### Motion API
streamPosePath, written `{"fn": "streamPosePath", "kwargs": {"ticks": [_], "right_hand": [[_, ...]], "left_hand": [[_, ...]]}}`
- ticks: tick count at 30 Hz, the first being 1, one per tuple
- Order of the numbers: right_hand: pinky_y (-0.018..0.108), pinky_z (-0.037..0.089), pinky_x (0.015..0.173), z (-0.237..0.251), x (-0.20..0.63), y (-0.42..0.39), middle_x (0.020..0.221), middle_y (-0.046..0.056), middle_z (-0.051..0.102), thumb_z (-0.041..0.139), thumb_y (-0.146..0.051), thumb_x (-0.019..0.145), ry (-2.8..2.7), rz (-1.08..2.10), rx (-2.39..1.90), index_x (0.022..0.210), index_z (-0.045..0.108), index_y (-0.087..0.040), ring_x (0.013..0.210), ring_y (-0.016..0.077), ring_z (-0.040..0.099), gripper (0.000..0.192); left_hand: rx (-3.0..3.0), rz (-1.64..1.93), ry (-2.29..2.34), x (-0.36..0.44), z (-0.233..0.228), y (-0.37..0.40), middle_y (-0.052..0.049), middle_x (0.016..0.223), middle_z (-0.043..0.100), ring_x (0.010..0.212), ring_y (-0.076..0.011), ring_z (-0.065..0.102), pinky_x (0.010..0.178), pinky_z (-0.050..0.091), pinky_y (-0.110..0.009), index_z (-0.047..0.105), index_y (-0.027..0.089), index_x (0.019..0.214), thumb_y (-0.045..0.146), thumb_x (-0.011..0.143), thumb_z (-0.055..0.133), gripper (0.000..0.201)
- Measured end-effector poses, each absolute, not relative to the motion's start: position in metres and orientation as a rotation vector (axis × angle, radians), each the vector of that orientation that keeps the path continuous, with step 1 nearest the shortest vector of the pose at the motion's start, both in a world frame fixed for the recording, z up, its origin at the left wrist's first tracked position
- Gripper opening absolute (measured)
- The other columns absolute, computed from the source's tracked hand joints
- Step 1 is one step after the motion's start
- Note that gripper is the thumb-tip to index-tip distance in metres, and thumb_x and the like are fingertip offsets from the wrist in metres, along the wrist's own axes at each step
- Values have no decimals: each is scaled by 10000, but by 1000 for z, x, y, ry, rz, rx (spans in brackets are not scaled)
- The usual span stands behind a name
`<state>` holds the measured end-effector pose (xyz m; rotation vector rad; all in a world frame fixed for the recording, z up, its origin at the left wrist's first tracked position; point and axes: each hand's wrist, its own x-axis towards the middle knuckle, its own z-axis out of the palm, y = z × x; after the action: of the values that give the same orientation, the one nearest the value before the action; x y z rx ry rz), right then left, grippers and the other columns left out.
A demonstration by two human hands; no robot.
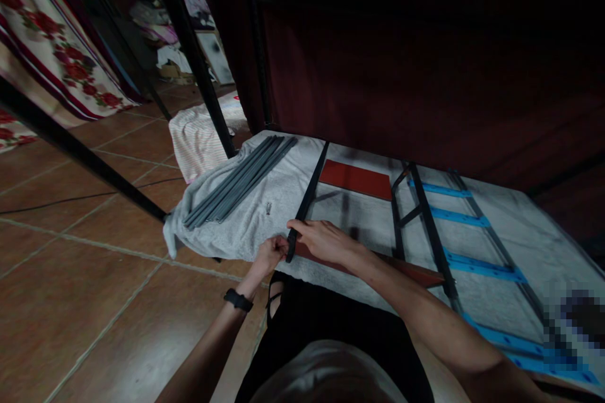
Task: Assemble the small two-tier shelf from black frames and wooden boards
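Observation:
A black metal bar (pixel 312 184) lies slantwise over a pale grey cloth (pixel 255 201). Its near end is gripped by my right hand (pixel 324 240), fingers curled over the top. At the bar's left side, my left hand (pixel 273 253) is pinched close against that same end; whatever is between its fingertips is too small to make out. One reddish board (pixel 312 254) runs right from the near end, partly under my right forearm, to a black frame (pixel 428 227). A second red board (pixel 357 179) reaches between bar and frame farther back.
Several grey rods (pixel 243 179) lie bundled at left. Small metal pieces (pixel 268 208) rest on the cloth. Blue strips (pixel 460 217) join dark rails at right. Black posts (pixel 193 56) rise at left, above tiled floor (pixel 94 264) with a cable (pixel 108 194). A dark red curtain (pixel 378 88) hangs behind.

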<state>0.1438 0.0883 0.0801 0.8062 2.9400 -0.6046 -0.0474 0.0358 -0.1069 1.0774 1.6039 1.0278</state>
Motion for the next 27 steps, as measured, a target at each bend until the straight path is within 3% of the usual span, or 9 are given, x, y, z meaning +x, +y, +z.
{"fn": "streamPosePath", "kwargs": {"ticks": [4,8,14,17,20,24,27], "right_hand": [[272,450,771,80,144,88,1153,73,717,491,-234,990,2950,-610,790,1341,493,-245,1018,217,697,351],[279,450,770,79,144,89,1133,75,720,484,-262,1003,2952,-614,791,1327,503,-245,1008,221,700,324],[282,449,751,79,144,88,1134,72,720,465,-261,1006,2958,-606,795,1315,508,-255,990,223,703,312],[278,448,750,79,145,88,1108,72,723,479,-265,1005,2966,-617,798,1310,512,-253,980,224,703,308],[273,449,763,79,144,87,1086,69,724,496,-273,1003,2948,-625,812,1308,515,-253,972,218,701,306],[273,451,765,79,144,87,1114,69,718,490,-277,1002,2944,-622,815,1306,515,-259,985,218,701,306],[271,448,762,79,144,87,1114,59,721,489,-295,1003,2955,-630,814,1298,518,-264,989,218,704,297]], "left_hand": [[1023,1123,1465,-47,-105,34,-1,675,654,616,-140,580,600,446,-252,602,181,757,279,589,663,204],[976,994,1614,-48,-101,35,-1,578,603,526,-136,540,538,412,-256,571,193,672,396,673,646,217],[1034,1051,1509,-49,-102,37,15,604,607,548,-127,548,564,434,-249,579,186,676,260,592,673,146],[1004,1041,1523,-50,-103,35,0,643,637,561,-132,571,571,450,-253,605,176,715,311,653,673,163],[1003,942,1646,-48,-104,36,16,545,578,480,-115,513,506,392,-237,581,180,644,300,713,630,148],[955,981,1599,-44,-102,40,42,546,567,489,-96,514,522,399,-217,562,180,637,147,624,629,75],[918,1042,1560,-44,-98,40,34,607,618,536,-108,563,564,446,-225,591,177,704,154,620,671,119]]}}
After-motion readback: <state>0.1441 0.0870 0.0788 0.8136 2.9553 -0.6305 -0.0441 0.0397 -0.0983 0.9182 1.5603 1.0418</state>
